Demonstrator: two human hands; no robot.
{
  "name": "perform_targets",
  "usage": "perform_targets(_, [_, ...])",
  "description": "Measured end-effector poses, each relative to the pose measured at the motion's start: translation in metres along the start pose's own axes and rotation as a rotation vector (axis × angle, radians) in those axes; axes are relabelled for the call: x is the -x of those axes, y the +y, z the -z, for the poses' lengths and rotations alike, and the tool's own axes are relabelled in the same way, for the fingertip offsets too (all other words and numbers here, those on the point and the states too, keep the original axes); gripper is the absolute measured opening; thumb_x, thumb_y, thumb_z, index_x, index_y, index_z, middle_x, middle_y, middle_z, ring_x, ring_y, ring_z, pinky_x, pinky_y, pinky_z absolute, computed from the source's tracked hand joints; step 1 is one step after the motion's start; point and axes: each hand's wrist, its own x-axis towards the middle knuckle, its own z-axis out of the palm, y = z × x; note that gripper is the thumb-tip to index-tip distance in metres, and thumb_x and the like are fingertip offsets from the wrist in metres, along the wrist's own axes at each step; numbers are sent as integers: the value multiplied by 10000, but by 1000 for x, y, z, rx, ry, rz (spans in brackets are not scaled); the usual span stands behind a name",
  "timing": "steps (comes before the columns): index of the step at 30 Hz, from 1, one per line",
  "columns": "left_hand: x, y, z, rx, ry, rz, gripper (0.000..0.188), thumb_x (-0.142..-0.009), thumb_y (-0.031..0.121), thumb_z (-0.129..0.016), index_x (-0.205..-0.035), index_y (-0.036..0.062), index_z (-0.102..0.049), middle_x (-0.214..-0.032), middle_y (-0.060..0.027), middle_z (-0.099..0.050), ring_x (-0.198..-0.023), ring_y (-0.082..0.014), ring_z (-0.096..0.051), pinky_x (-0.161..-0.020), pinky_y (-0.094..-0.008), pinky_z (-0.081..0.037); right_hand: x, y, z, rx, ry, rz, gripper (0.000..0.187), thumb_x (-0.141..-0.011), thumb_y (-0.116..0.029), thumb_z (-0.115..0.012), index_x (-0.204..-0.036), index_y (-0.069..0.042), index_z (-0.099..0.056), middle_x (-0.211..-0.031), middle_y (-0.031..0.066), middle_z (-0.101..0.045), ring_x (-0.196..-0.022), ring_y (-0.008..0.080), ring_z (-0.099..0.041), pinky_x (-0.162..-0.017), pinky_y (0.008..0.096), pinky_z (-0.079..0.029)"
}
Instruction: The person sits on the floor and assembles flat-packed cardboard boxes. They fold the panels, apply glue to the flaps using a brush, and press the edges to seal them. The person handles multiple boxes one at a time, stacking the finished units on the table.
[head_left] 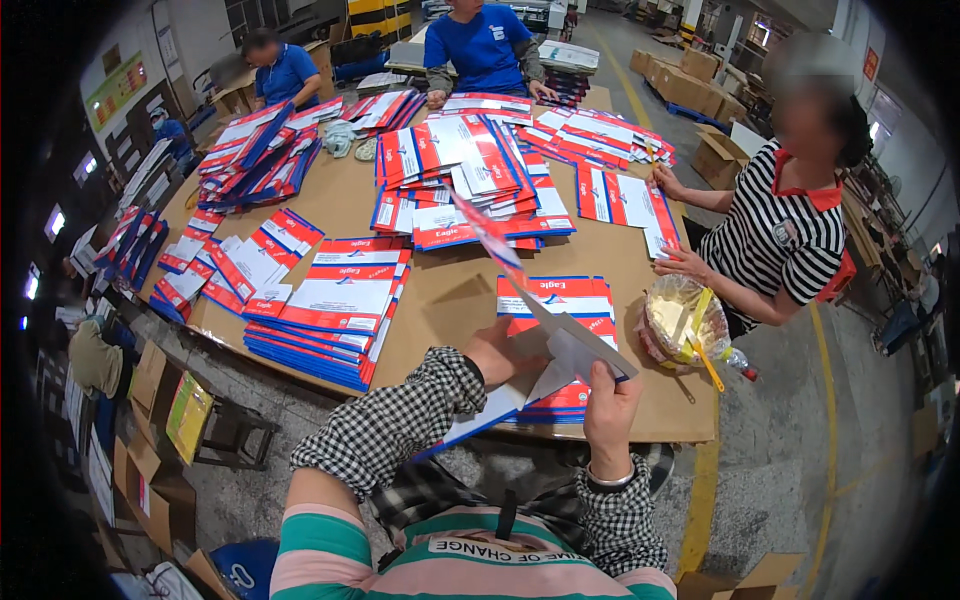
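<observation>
A red, white and blue printed carton blank (pixel 578 348) is between my hands, bent so that its pale inner side and flaps show. My left hand (pixel 503 355) is closed on its left part, some fingers hidden by the card. On the right edge, my right hand (pixel 612 412) pinches a flap, thumb on top. Beneath the blank lies a neat stack of matching flat cartons (pixel 565 292), close to the table's front edge. Another tall stack (pixel 335 300) sits to the left. Farther back, a large loose pile of cartons (pixel 460 165) covers the table's middle.
Right of my stack stands a plastic-lined bowl (pixel 655 310) of pale paste with a yellow-handled brush (pixel 708 362). A bottle (pixel 735 360) lies beside it. Across the brown table (pixel 440 300), a person in stripes (pixel 780 220) handles cartons; people in blue (pixel 480 50) work behind.
</observation>
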Motion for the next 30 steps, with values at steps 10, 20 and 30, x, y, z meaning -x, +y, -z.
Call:
perform_targets(10, [10,11,7,-89,-154,122,745,-680,571,-706,-1080,-54,-638,-1109,-230,-641,-1034,-314,-631,-900,-360,-488,13,8,-2,27,2,-72,243,-958,-124,-540,-1106,55,-613,-833,-39,-545,-771,57,-443,-664,213,-362])
perform_targets(20, [-16,-17,11,-287,-97,-121,524,-800,484,-586,-1153,100,-647,-1120,-234,-629,-1046,-353,-602,-938,-393,-460,14,22,5,67,133,-140,285,-981,-199,-506,-1069,55,-601,-943,33,-606,-854,105,-531,-759,263,-435])
perform_targets(30, [-58,-42,8,-421,16,220,308,-803,154,-602,-1043,-28,-670,-1070,-265,-641,-1058,-369,-621,-897,-432,-505,63,80,27,-270,-156,-1075,829,-946,-670,-167,-1053,48,-568,-991,222,-653,-902,292,-660,-772,382,-547])
